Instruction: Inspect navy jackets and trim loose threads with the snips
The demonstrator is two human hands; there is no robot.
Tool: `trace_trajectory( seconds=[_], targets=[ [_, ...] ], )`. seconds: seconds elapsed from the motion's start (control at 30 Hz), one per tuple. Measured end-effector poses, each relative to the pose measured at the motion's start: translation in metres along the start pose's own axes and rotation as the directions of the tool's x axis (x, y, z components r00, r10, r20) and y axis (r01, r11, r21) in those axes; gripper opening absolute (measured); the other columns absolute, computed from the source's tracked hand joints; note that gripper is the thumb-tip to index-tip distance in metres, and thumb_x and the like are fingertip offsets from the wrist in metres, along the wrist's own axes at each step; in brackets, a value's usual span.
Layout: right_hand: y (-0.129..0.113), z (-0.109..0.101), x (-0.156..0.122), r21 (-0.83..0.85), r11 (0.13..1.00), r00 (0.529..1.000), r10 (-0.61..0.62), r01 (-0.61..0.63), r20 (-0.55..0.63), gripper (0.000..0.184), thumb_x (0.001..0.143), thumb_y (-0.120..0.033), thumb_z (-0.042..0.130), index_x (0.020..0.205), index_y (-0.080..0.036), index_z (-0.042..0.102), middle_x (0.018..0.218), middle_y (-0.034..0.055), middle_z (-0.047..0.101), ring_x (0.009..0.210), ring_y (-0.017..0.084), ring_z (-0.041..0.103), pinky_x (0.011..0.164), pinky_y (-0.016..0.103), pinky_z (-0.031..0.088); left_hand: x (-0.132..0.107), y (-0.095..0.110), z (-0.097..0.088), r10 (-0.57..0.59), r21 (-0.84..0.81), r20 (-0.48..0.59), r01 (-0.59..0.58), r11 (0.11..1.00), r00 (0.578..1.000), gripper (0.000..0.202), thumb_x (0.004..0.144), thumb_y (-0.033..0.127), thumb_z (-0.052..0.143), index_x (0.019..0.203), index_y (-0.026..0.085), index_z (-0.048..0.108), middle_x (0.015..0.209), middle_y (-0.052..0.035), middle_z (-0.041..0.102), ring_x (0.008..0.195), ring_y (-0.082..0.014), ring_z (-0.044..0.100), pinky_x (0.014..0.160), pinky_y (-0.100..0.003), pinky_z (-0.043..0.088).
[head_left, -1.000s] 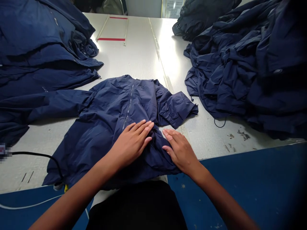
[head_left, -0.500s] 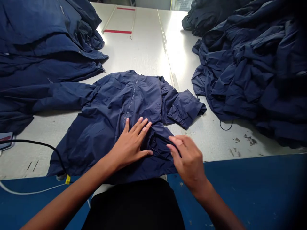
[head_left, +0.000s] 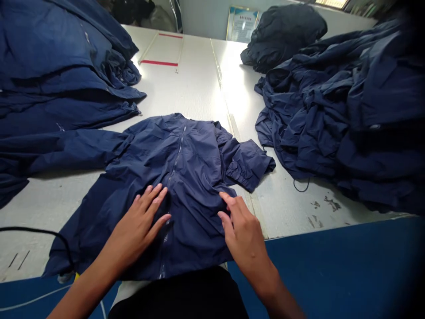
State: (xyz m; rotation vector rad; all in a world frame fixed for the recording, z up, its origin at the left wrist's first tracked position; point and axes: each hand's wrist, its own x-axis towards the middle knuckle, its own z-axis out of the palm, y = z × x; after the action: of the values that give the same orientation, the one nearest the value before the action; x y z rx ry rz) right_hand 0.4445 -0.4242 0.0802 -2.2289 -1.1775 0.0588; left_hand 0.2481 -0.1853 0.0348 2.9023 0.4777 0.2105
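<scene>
Navy zip jacket [head_left: 179,177] on white tabletop [head_left: 189,88]: left hand [head_left: 136,230], fingers spread flat, released; right hand [head_left: 245,235], fingers loosely curved, released.

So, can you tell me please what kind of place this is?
Probably a garment factory, perhaps a finishing or packing area. A long white work table holds large heaps of matching navy jackets, and the left hand and right hand rest on one navy zip jacket spread out flat.

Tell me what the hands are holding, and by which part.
Nothing: the left hand lies flat on the navy zip jacket, and the right hand's fingertips rest on its front.
</scene>
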Motion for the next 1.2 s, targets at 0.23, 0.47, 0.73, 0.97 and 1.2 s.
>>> trace_trajectory(
  seconds=[0.23,0.47,0.73,0.97,1.2],
  targets=[
    [0.103,-0.033,0.108,-0.444,0.88,0.983,0.114,-0.166,-0.142,0.035,0.103,-0.024,0.056,0.135,-0.014,0.068,0.12,0.0222,0.072,0.105,0.037,0.069,0.076,0.043,0.054,-0.018,-0.055,0.023,-0.064,0.128,-0.036,0.069,0.989,0.997,0.062,0.113,0.049,0.028,0.168,0.023,0.039,0.172,-0.0123,0.042,0.159,-0.0432,0.038,0.118,-0.072,0.043],
    [0.104,-0.024,0.122,-0.261,0.963,0.997,0.068,-0.071,-0.02,0.026,0.107,-0.022,0.044,0.116,-0.019,0.068,0.106,0.0095,0.076,0.097,0.025,0.072,0.087,0.034,0.055,-0.009,-0.048,0.04,-0.043,0.15,-0.141,0.064,0.987,0.989,0.06,0.111,0.041,0.035,0.167,0.02,0.042,0.172,-0.0148,0.041,0.158,-0.0434,0.039,0.115,-0.071,0.047],
    [0.086,0.045,0.173,-0.079,0.993,0.98,-0.075,0.091,0.183,0.07,0.1,-0.055,0.063,0.155,-0.016,0.045,0.15,0.0201,0.057,0.141,0.032,0.056,0.117,0.046,0.046,0.091,-0.044,0.039,-0.077,0.001,-0.028,0.077,0.997,0.997,0.063,0.11,0.043,0.036,0.164,0.013,0.046,0.168,-0.0225,0.045,0.156,-0.0449,0.041,0.126,-0.069,0.032],
    [0.096,0.04,0.289,-0.256,0.964,0.983,0.106,-0.065,0.149,0.057,0.104,-0.028,0.055,0.157,-0.008,0.047,0.156,0.0302,0.051,0.143,0.04,0.052,0.119,0.06,0.038,0.198,-0.055,0.018,-0.068,-0.205,-0.053,0.056,0.977,0.996,0.057,0.109,0.035,0.041,0.158,0.008,0.047,0.163,-0.0258,0.048,0.154,-0.036,0.045,0.128,-0.061,0.033],
    [0.059,0.002,0.258,-0.258,0.965,0.997,-0.065,0.052,-0.041,0.042,0.109,-0.028,0.048,0.146,-0.011,0.056,0.147,0.0213,0.059,0.139,0.033,0.053,0.12,0.048,0.038,0.107,-0.099,-0.049,0.103,-0.249,-0.099,-0.125,0.96,0.99,0.041,0.108,0.051,0.053,0.134,0.022,0.065,0.141,-0.0117,0.066,0.133,-0.0282,0.059,0.116,-0.046,0.047]
  ],
)
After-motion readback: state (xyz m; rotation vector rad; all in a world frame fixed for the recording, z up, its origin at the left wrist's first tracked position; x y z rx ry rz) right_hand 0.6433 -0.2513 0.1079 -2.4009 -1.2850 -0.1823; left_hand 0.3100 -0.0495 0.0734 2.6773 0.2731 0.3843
